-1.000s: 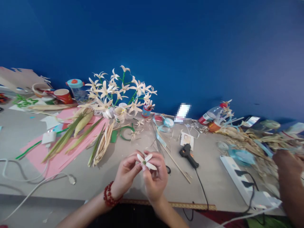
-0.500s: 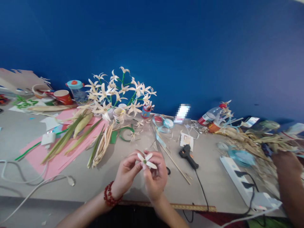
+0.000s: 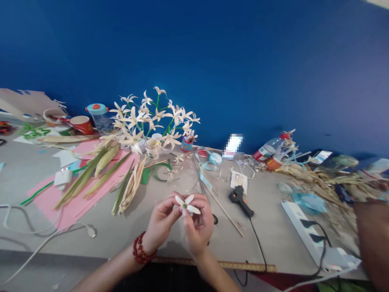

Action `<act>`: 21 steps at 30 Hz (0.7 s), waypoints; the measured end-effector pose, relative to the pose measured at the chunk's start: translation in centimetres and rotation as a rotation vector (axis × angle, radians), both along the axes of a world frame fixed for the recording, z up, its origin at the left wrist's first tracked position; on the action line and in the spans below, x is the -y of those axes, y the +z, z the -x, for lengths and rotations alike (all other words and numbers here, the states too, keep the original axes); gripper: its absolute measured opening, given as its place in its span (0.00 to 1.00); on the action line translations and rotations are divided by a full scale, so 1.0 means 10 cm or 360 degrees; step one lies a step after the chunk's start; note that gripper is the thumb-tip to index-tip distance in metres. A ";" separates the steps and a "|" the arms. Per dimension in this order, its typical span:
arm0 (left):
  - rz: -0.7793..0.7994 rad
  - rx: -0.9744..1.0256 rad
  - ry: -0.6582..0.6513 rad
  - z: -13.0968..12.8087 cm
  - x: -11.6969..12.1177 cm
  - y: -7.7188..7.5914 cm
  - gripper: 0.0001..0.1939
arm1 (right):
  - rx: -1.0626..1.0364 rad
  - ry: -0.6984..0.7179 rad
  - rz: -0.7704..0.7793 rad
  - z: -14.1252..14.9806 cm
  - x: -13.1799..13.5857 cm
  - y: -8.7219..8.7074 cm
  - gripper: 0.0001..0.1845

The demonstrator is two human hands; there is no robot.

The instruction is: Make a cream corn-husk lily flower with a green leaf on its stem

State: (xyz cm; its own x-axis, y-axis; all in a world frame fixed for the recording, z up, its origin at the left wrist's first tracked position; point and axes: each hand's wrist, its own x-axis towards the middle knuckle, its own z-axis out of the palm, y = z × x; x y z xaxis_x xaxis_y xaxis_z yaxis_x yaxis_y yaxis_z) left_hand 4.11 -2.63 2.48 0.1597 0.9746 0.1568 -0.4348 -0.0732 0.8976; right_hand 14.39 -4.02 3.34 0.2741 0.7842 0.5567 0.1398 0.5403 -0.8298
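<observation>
A small white flower (image 3: pixel 192 209) with narrow petals and a greenish centre is pinched between my two hands above the front of the table. My left hand (image 3: pixel 164 217), with red beads at the wrist, closes on it from the left, thumb near the flower's centre. My right hand (image 3: pixel 199 227) grips it from the right, its thumb just under the petals. Fingers hide the flower's underside. Beyond my hands, a loose flower (image 3: pixel 172 175) and a roll of green tape (image 3: pixel 161 172) lie on the table.
A black glue gun (image 3: pixel 241 201) lies to the right, near a thin stick (image 3: pixel 226 215) and a white power strip (image 3: pixel 306 233). Cups of finished flowers (image 3: pixel 133 117) stand against the wall. Corn husks (image 3: pixel 132 186) and pink paper (image 3: pixel 57 217) lie left. Another person's arm (image 3: pixel 373 239) reaches in at right.
The other person's arm at the far right has shifted outward and down. My hands and the flower stay almost in place.
</observation>
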 end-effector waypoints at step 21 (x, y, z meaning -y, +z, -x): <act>0.0680 0.0561 -0.0200 -0.03 -0.06 0.01 0.08 | 0.0131 0.0182 0.0341 -0.14 0.13 -0.27 0.02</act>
State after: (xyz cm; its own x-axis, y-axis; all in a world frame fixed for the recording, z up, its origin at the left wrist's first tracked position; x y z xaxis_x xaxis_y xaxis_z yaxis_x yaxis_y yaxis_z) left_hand 4.36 -2.05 2.58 0.2877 0.9402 -0.1825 -0.6954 0.3361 0.6352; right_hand 15.84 -5.30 0.66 0.1374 0.9101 0.3910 0.1594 0.3693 -0.9155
